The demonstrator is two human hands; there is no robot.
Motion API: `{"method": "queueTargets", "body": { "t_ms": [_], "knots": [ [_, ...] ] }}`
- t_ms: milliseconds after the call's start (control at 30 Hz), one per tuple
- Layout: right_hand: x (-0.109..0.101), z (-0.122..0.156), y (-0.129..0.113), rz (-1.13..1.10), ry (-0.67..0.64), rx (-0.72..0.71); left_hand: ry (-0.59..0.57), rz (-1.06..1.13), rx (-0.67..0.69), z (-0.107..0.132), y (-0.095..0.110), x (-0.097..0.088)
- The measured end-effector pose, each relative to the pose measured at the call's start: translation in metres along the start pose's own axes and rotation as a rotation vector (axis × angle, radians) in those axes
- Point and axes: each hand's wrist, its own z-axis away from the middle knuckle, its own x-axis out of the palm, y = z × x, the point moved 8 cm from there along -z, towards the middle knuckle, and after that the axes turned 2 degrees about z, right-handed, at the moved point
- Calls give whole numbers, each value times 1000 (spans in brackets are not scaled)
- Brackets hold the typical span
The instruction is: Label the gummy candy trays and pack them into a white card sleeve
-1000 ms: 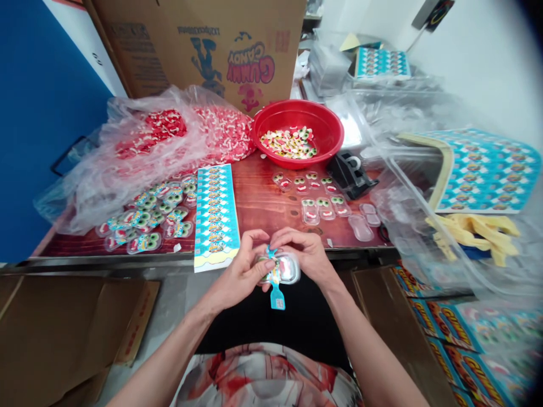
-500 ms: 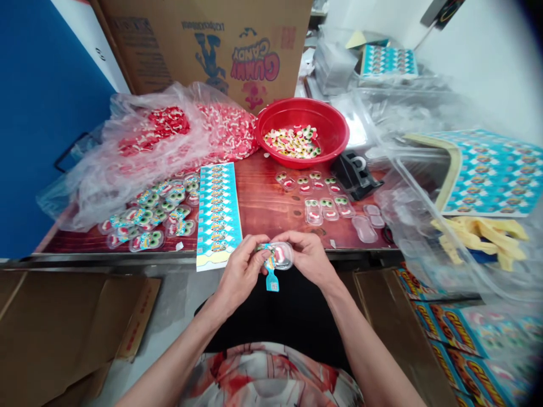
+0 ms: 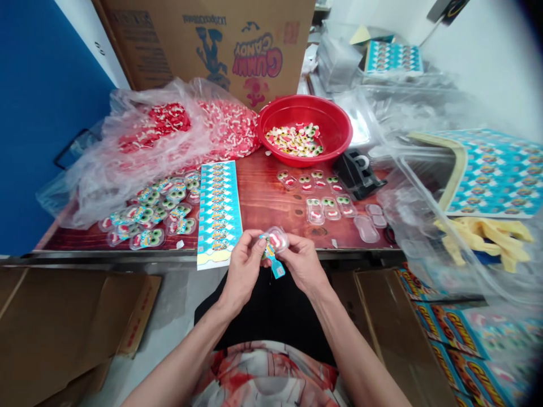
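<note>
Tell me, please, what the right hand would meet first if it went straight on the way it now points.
The right hand would first press into the clear candy pack it seems to touch, then probably meet the left hand, though depth is hard to judge here.

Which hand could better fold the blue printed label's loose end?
Probably the right hand: the label's loose end slants toward it, while the left hand pinches the small clear plastic candy pack.
</note>
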Motion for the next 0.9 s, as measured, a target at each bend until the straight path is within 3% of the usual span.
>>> {"method": "queueTargets", "body": {
  "t_ms": [133, 300, 433, 533, 733, 900],
  "knots": [
    [5, 8, 6, -97, -37, 47, 2, 24, -13, -4, 1, -4],
    [8, 15, 5, -58, -90, 40, 57, 71, -59, -9, -4, -12],
    [-1, 19, 3, 120, 23, -3, 124, 112, -54, -11, -5, -19],
    [-5, 21, -1, 186, 109, -84, 107, 157, -71, -11, -4, -19],
    [-5, 22, -15, 323, 221, -209, 8, 413, -338, -6, -13, -9],
    [11, 23, -36, 421, 194, -301, -67, 640, -539, 6, -17, 4]
  ]
}}
